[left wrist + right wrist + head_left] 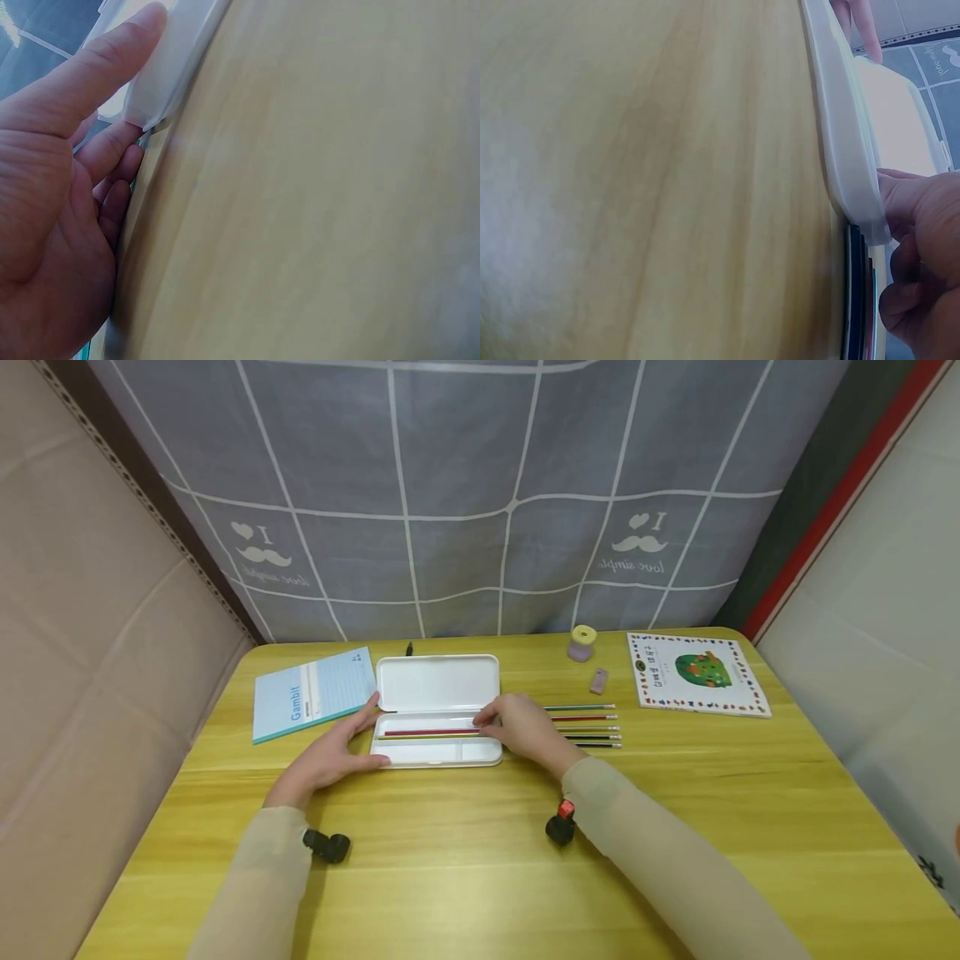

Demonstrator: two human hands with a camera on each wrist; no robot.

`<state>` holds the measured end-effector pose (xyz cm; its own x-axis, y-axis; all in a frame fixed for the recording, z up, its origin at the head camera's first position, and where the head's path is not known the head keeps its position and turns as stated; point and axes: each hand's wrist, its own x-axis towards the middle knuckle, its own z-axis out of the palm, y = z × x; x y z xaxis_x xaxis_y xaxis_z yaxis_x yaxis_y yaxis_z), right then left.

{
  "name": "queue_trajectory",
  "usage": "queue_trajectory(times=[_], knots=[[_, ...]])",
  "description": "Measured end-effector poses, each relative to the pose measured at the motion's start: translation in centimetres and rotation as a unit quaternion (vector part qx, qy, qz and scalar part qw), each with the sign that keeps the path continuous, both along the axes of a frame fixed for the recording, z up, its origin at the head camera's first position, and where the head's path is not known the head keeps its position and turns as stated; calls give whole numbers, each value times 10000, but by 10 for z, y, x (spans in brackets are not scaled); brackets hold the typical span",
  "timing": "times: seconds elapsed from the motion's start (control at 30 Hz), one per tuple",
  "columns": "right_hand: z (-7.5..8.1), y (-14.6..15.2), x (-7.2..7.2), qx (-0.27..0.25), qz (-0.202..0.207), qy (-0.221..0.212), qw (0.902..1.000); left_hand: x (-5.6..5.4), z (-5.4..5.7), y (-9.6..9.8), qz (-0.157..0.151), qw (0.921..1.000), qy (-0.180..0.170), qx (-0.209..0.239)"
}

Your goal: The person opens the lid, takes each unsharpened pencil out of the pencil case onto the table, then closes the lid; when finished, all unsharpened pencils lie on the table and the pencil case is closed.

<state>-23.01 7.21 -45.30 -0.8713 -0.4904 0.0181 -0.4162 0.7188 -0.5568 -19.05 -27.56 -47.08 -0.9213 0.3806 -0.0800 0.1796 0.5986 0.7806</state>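
A white pencil case (437, 683) lies with its lid folded back in the middle of the table. In its tray rest a red pencil (420, 732) and a yellow-green pencil (420, 737), side by side. My left hand (333, 758) spans the case's left end, its straight thumb at the front corner and index finger near the hinge. At the right end, my right hand (523, 727) has its bent fingers in the tray, pinching the red pencil's end, partly hidden. Several pencils (596, 728) with white ends lie in a row just right of the case, partly beneath that hand.
A blue notebook (311, 695) lies left of the case, with a small black object (409, 649) behind the lid. To the right are a pinkish eraser (598, 681), a yellow-topped purple container (582, 643) and a white picture book (697, 673). A grey curtain (457, 552) hangs behind the table.
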Motion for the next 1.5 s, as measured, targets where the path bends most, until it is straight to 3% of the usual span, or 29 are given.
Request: queue_trajectory(times=[0.4, 0.8, 1.2, 1.5], knots=[[-1, 1, 2, 32, 42, 127, 9999, 3, 4, 2, -11, 9998, -37, 170], [-7, 4, 8, -493, 118, 366, 9980, 3, -1, 1, -45, 9999, 33, 105], [1, 23, 13, -1744, 72, 206, 9844, -1, -2, -1, -93, 10000, 37, -4], [3, 47, 13, -2251, 127, 288, 9738, -1, -1, 0, -75, 10000, -15, 55]])
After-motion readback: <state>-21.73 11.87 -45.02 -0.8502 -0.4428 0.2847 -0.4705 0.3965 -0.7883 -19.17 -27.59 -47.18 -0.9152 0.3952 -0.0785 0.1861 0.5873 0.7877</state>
